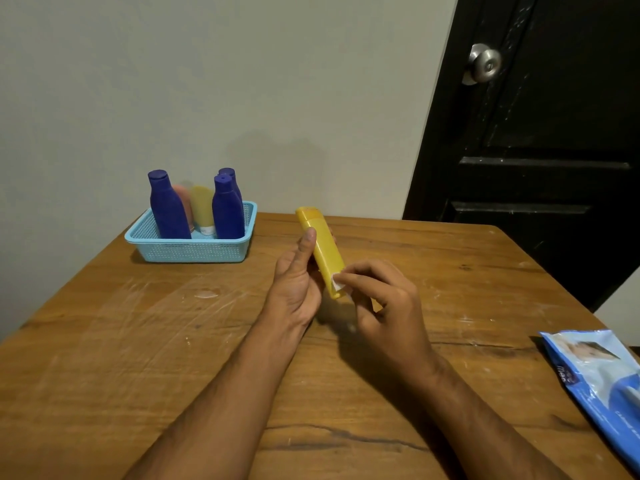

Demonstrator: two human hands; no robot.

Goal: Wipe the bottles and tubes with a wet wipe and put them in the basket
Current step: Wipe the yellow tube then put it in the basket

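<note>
The left hand (294, 282) holds the yellow plastic bottle (320, 252) loosely while the right hand (384, 299) pinches the small white wet wipe (337, 283), so hard rubbing could make the bottle slip onto the wooden tabletop (138, 341)

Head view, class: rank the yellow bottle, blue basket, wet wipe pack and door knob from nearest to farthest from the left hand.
1. Yellow bottle: held in the left hand.
2. Blue basket: far left, on the table.
3. Wet wipe pack: table's right edge.
4. Door knob: upper right, on the door.

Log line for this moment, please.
left hand holds yellow tube | right hand rubs wipe on it | basket: five items
</note>
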